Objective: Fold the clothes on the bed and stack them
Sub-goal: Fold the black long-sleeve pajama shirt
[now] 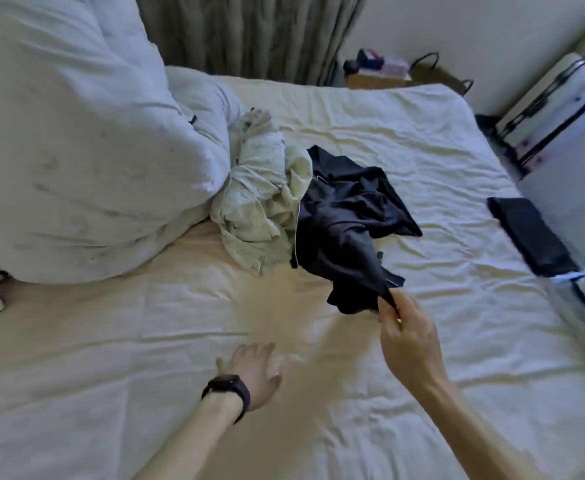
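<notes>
— Where is the black garment (346,216) sitting right now?

— It is lying crumpled near the middle of the bed (422,140). My feed is showing the right hand (405,334) pinching its near corner, fingers curling round the cloth and lifting that end just off the sheet

— And the other hand?

— The left hand (253,368) is hovering near and to the left of the black garment, fingers stretching out straight and holding nothing. I am not able to tell whether it is touching the sheet. A dark watch (228,389) is sitting on that wrist

— Anything crowding it?

— A pale patterned garment (260,195) is bunching up against the black garment's left side, touching it. Left of that, a big white duvet (76,133) is heaping up. A tan blurred patch (277,306) is smearing the view between the black garment and the left hand; I am not making out what it is. Well to the right of the black garment, a folded dark item (526,237) is lying at the bed's edge, and beyond it a suitcase (554,109) is standing off the bed. Behind the black garment, past the mattress, a curtain (249,32) is hanging
</notes>
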Tool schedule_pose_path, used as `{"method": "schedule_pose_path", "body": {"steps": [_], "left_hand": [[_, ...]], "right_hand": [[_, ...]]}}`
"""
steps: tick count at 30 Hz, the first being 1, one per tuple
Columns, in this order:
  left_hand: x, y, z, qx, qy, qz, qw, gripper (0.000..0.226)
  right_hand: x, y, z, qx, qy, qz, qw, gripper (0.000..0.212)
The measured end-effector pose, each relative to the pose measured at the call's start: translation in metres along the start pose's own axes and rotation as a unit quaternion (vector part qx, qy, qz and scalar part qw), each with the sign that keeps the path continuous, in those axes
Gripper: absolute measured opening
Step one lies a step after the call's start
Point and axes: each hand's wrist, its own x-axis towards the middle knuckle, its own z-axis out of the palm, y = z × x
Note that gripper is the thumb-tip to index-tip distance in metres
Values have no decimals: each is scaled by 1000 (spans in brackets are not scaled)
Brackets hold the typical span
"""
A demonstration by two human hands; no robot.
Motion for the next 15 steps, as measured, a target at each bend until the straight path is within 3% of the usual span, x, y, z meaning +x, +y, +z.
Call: {"method": "schedule_pose_path", "body": {"steps": [6,10,13,15], "left_hand": [[-165,1,-97,-47,129,92,986,64],[-256,-5,-161,-99,220,140,960,87],[-302,-3,-197,-106,208,159,959,104],[-325,3,-210,-93,166,182,965,92]], "right_hand": [[-96,-144,-48,193,64,33,979,27],[-131,-221,-87,318,41,51,946,23],[-143,-269,-125,392,17,68,917,25],[-149,-292,-149,429,10,86,899,26]]}}
